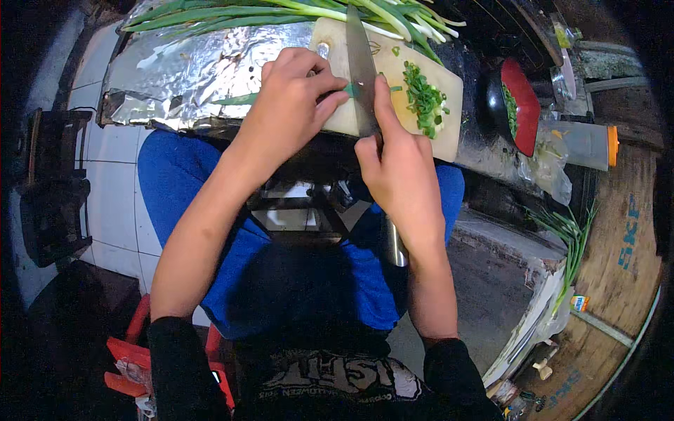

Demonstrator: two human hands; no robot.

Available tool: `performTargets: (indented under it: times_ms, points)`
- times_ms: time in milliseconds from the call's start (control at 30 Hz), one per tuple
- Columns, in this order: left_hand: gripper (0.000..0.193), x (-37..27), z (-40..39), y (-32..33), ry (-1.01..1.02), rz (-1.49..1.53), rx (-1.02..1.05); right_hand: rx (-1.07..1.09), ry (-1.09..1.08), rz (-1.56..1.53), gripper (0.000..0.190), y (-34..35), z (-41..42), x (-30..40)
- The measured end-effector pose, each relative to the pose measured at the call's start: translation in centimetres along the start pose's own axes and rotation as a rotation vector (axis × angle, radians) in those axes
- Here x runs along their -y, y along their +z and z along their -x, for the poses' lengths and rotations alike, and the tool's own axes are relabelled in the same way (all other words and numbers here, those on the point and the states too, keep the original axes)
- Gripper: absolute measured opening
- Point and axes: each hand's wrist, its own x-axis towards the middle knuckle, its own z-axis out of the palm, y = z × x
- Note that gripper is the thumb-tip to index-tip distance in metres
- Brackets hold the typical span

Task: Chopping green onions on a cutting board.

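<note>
My left hand (297, 97) pinches a green scallion leaf (237, 99) against the pale cutting board (447, 105). The leaf trails left over the foil, and its other end runs under the knife. In my right hand (400, 158) is a kitchen knife (362, 73) with a metal handle; the index finger is stretched along the blade. The blade crosses the leaf just right of my left fingertips, its tip pointing away from me. Chopped scallion (424, 100) lies heaped on the board to the right of the blade. Whole scallions (295, 10) lie along the board's far edge.
Crumpled foil (210, 68) covers the surface left of the board. To the right stands a red and black bowl (526, 110) with chopped greens, beside a clear container with an orange lid (612, 146). More scallions (576, 252) lie at the far right. A red plastic stool (129, 363) is at lower left.
</note>
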Motion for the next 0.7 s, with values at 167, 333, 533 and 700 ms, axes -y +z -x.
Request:
performTargets:
  times_ms: [167, 333, 533, 700]
  points:
    - [0.019, -0.2, 0.0, -0.2, -0.004, -0.039, -0.002, 0.158, 0.206, -0.038, 0.067, -0.3, 0.2, 1.3]
    - [0.019, -0.1, 0.1, 0.0, 0.006, -0.068, -0.007, 0.141, 0.174, -0.058, 0.067, -0.5, 1.6, 1.8]
    - [0.017, -0.6, -0.1, -0.3, -0.007, -0.057, 0.029, 0.003, 0.026, 0.082, 0.069, 1.3, -0.6, 0.6]
    - [0.017, -0.5, -0.1, -0.2, -0.037, -0.014, 0.023, -0.012, -0.005, 0.007, 0.067, 0.3, 1.0, 0.4]
